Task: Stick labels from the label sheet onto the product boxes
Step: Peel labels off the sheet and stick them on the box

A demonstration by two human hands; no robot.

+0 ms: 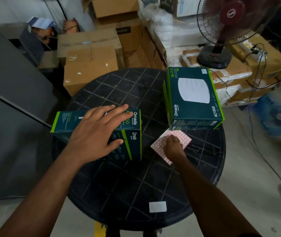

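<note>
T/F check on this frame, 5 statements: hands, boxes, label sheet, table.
1. The left hand lies with spread fingers on a product box. True.
2. The right hand is on the label sheet. True.
3. The label sheet lies on top of the stacked boxes. False: it lies on the black table, just in front of that stack.
4. The fan stands on the black table. False: it stands beyond the table, on packed goods behind the stack.
5. A white rectangle sits near the table's front edge. True.
</note>
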